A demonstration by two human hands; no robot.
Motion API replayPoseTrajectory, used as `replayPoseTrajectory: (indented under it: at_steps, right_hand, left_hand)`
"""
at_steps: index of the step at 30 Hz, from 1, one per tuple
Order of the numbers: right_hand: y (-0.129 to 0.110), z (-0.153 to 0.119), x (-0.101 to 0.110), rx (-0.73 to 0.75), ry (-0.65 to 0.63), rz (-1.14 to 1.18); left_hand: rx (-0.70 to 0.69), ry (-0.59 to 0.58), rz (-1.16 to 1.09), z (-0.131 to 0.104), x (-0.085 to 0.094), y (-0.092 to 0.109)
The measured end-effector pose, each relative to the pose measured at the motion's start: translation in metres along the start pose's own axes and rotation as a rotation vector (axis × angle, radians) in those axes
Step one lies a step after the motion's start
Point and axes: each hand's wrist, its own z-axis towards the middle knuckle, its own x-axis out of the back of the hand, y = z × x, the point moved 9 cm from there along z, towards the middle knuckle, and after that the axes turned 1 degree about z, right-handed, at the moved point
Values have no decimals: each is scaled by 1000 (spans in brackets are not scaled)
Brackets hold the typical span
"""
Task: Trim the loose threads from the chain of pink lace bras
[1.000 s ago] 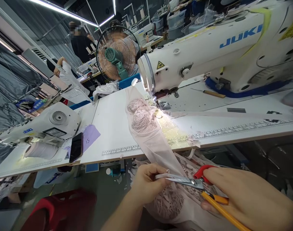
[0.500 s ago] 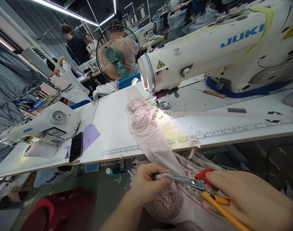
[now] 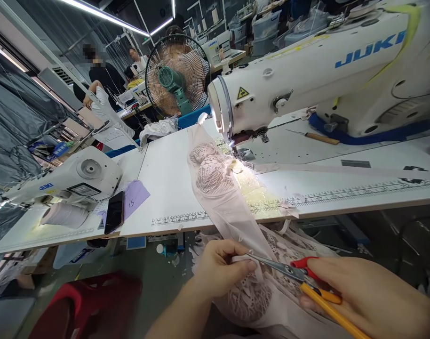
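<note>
My left hand (image 3: 220, 268) pinches the edge of a pale pink lace bra (image 3: 222, 207), thumb and fingers closed on its narrow band. The scissors (image 3: 283, 268), with one red and one orange handle, are gripped in my right hand (image 3: 359, 287); their blade tips lie beside the left fingertips at the fabric edge. Part of the bra rests on the table under the needle area of a white sewing machine (image 3: 278, 89). The lower lace cups hang past the table's front edge, below my hands. A yellow-orange rod also runs down from beside the right hand.
A black phone (image 3: 115, 213) lies on a purple paper (image 3: 135, 195). A second sewing machine (image 3: 81, 174) stands at left, with a thread cone (image 3: 65, 215). Behind the table are a large fan (image 3: 177, 75) and several people. A red stool (image 3: 91, 306) stands below left.
The view has shifted slightly. The scissor tips have shifted from lying over the strip at my left fingertips to just above it. My left hand keeps its pinch on the fabric.
</note>
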Motion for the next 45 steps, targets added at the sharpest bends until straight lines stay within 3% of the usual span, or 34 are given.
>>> replayPoseTrajectory:
  at_steps: [5, 12, 15, 19, 22, 25, 28, 31, 34, 38, 42, 45]
  right_hand:
    - [11, -1, -7, -87, -72, 76]
    - [12, 12, 13, -207, -68, 145]
    - [4, 22, 21, -211, -8, 220]
    - [-6, 37, 26, -251, 137, 508]
    - [-24, 53, 13, -268, 86, 853]
    - [-48, 67, 7, -212, 15, 994]
    - [-51, 72, 13, -157, 35, 926]
    - [-28, 68, 26, -161, 163, 667]
    - [-4, 54, 35, -190, 290, 440]
    - [-7, 40, 16, -178, 181, 527]
    - [-28, 32, -16, -198, 9, 584]
    - [-31, 26, -41, -242, -61, 585]
  left_hand:
    - [-27, 18, -2, 0, 2, 2]
    - [-112, -23, -88, -2, -1, 14]
    - [-128, -42, -116, -3, -3, 19]
    - [-164, -77, -138, -4, -7, 21]
    - [-159, -53, -122, -4, -3, 16]
    - [-148, 55, -51, -5, 9, 11]
    - [-135, 56, -13, -6, 11, 11]
    - [-143, 22, -54, -7, 9, 13]
    - [-168, 84, -83, -7, 16, 13]
    - [-106, 181, -111, -5, 26, 1]
    - [-85, 234, -107, -3, 30, -3]
    - [-72, 250, -123, -3, 32, -4]
